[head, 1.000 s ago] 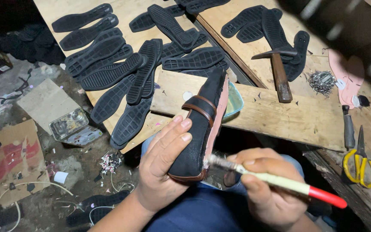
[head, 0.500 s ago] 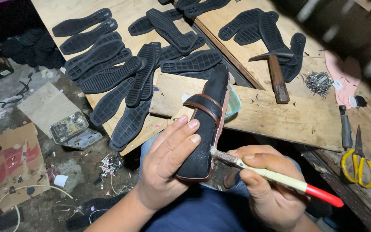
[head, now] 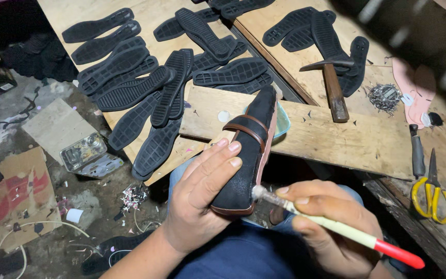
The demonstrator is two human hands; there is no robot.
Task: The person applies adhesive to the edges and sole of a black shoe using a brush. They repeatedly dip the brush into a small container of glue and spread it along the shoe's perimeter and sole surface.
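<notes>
Left hand: your left hand [head: 202, 199] is wrapping around the heel end of a black shoe [head: 249, 155], fingers lying across its upper and the thumb tucked underneath, so the grip is closing firmly on it.
Black shoe: it is sitting in that hand above your lap, toe pointing away toward the wooden board [head: 336, 137], with a brown strap [head: 243, 128] crossing its middle and a pinkish edge showing along its right side.
Right hand: your right hand [head: 331, 227] is pinching a brush [head: 336, 227] between thumb and fingers, curled tight around its pale handle, whose red end is sticking out to the lower right.
Brush tip: the whitish bristles are touching the shoe's side close to the heel.
Board: a hammer [head: 331, 88] is lying on it, head away from you, and a teal dish [head: 283, 120] is peeking out just behind the shoe's toe.
Bench: many black rubber soles [head: 130, 88] are lying spread and overlapping on the wooden surface to the left and beyond.
Right side: yellow-handled scissors [head: 432, 191] and a dark-handled tool [head: 417, 152] are resting side by side, and a pile of small nails [head: 383, 98] is sitting near pink insoles [head: 414, 88].
Floor: cardboard [head: 16, 196] and scraps are lying at lower left.
</notes>
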